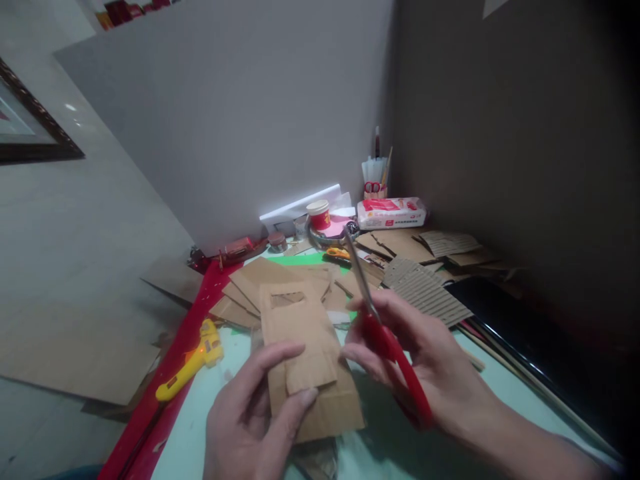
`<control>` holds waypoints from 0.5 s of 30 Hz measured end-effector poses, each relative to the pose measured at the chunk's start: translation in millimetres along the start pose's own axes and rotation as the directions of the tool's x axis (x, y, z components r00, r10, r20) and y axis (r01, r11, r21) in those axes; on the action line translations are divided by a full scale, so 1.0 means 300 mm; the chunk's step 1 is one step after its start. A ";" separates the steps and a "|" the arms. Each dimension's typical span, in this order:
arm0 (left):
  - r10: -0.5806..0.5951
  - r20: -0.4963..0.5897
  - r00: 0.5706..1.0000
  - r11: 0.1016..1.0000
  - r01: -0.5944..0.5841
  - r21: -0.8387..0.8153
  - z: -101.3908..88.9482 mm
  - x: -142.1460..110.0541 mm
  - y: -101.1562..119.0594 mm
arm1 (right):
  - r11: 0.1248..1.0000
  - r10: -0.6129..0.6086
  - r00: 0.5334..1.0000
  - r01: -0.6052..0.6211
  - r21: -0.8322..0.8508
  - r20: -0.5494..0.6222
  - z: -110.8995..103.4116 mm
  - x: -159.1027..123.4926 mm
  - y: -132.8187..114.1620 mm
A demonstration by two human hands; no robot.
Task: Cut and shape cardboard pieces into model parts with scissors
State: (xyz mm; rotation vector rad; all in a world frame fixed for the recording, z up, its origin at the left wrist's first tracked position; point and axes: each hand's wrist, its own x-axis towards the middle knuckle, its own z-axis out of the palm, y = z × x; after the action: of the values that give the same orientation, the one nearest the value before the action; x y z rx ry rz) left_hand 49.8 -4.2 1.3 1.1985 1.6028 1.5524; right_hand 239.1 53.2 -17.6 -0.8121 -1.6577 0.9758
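My left hand (250,413) pinches a small brown cardboard piece (310,370) against a larger cardboard panel (305,320) that has a rectangular window cut near its top. My right hand (425,360) is closed round the red handles of a pair of scissors (385,333). The metal blades point up and away over the table. The fingertips of my right hand touch the right edge of the small cardboard piece. The panel lies on the pale green table (210,413) in front of me.
A yellow glue gun (193,363) lies left on a red strip (165,387). Cardboard sheets (425,287) are piled behind. At the back stand a red cup (319,215), a wipes pack (391,212) and a pen holder (375,179). A large cardboard sheet (70,353) lies on the floor.
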 end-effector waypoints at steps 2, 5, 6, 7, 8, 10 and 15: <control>0.004 0.044 0.999 1.000 -0.004 -0.008 0.005 0.003 -0.001 | 0.995 -0.100 0.995 0.100 -0.008 0.005 -0.004 -0.003 0.000; 0.039 0.112 0.993 0.999 -0.041 0.015 0.015 0.006 -0.008 | 0.978 -0.199 0.976 0.203 -0.041 0.090 0.002 -0.016 0.004; 0.057 0.128 0.990 0.998 -0.061 0.029 0.018 0.006 -0.011 | 0.971 -0.219 0.969 0.228 -0.073 0.116 0.006 -0.022 0.007; 0.077 0.141 0.987 0.995 -0.084 0.044 0.020 0.007 -0.015 | 0.963 -0.233 0.963 0.248 -0.107 0.133 0.009 -0.026 0.010; 0.098 0.151 0.984 0.993 -0.108 0.056 0.022 0.008 -0.019 | 0.956 -0.237 0.959 0.258 -0.137 0.153 0.012 -0.030 0.014; 0.123 0.166 0.978 0.988 -0.137 0.072 0.025 0.010 -0.025 | 0.950 -0.212 0.959 0.247 -0.188 0.189 0.013 -0.035 0.019; 0.131 0.204 0.970 0.990 -0.140 0.032 0.024 0.013 -0.034 | 0.921 -0.198 0.949 0.266 -0.284 0.247 -0.003 -0.038 0.016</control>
State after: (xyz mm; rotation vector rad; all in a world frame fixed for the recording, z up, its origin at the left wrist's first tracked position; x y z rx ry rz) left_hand 52.4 3.4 -9.1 1.4672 1.4577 1.4308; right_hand 243.3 45.7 -26.3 -0.7105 -2.0807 0.6558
